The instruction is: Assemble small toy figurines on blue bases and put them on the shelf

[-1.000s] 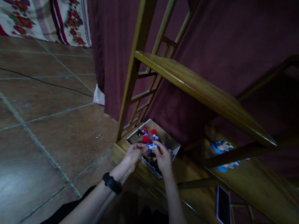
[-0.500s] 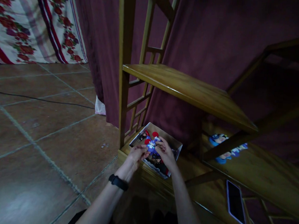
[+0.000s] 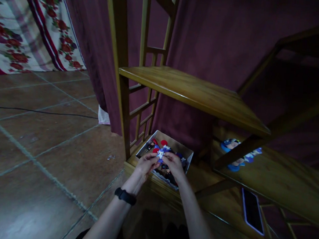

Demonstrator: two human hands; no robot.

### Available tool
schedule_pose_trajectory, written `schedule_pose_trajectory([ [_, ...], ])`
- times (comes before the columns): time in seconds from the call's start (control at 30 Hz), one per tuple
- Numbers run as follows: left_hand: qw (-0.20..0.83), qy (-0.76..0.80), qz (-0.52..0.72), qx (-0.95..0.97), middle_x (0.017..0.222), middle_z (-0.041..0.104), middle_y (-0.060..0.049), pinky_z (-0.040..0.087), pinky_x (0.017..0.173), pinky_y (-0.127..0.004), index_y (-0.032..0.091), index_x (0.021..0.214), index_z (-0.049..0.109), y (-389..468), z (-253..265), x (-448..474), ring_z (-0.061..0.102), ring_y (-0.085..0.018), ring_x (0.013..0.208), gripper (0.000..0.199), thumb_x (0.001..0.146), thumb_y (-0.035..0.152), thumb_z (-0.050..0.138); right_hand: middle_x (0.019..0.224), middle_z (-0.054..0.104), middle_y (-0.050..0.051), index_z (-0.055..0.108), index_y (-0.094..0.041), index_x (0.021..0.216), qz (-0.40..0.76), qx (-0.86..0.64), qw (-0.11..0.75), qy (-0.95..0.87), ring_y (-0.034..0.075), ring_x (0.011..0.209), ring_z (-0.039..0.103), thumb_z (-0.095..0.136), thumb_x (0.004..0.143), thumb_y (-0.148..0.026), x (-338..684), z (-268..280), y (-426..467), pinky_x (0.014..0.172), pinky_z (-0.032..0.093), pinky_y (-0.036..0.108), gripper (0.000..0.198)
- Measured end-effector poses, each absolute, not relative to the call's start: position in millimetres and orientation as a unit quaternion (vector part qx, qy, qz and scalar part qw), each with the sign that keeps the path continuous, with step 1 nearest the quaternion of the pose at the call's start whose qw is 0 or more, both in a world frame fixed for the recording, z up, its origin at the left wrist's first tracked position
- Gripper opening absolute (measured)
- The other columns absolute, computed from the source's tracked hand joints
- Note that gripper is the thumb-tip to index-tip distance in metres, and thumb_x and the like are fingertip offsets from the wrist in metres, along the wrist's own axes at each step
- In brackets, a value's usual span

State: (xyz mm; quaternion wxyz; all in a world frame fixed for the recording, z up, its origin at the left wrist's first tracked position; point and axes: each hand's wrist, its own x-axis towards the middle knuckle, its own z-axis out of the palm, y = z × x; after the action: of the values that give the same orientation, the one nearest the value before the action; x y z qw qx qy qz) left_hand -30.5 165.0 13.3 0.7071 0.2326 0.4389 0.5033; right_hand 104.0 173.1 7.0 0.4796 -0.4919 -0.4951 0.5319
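Between my two hands is a small blue-and-white toy figurine [image 3: 160, 154], held over an open cardboard box. My left hand [image 3: 145, 165] grips its left side between thumb and fingers. From the right, my right hand [image 3: 174, 164] pinches its other side. Beneath them the white-edged box [image 3: 185, 146] sits on the lowest wooden shelf, with several more figurines in red, black and blue inside. My fingers hide part of the figurine's lower body and some of the box's contents.
A wooden shelf board [image 3: 194, 94] juts out above the box. Several blue figurines [image 3: 233, 166] stand on a shelf to the right, partly behind a strut. A phone [image 3: 252, 210] lies at the lower right. A black cable [image 3: 38, 110] crosses the tiled floor.
My right fingers have moved down and inward along the figurine, which now looks more upright. The camera view has shifted slightly.
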Motion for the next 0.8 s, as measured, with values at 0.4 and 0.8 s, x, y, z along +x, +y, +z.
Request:
schedule_pose_trajectory([
  [0.4,0.524,0.391,0.588,0.476,0.066,0.061,0.001,0.043,0.055,-0.019,0.015,0.074,0.061,165.4,35.2,-30.5,0.054,-0.009,0.058,0.011,0.065,0.019,0.063,0.120,0.054,0.005,0.060,-0.022,0.086,0.423,-0.397,0.580,-0.572,0.020,0.108,0.053,0.056,0.072,-0.023,98.9,24.1,165.7,0.090,0.043,0.033,0.015],
  [0.8,0.474,0.411,0.595,0.502,0.099,0.064,-0.008,0.039,0.092,-0.033,0.020,0.075,0.068,144.5,70.2,-30.3,0.054,-0.023,0.103,0.011,0.065,0.017,0.066,0.118,0.056,0.005,0.062,-0.024,0.085,0.404,-0.431,0.594,-0.546,0.022,0.115,0.046,0.058,0.072,-0.026,98.4,44.0,153.5,0.096,0.038,0.039,0.014],
])
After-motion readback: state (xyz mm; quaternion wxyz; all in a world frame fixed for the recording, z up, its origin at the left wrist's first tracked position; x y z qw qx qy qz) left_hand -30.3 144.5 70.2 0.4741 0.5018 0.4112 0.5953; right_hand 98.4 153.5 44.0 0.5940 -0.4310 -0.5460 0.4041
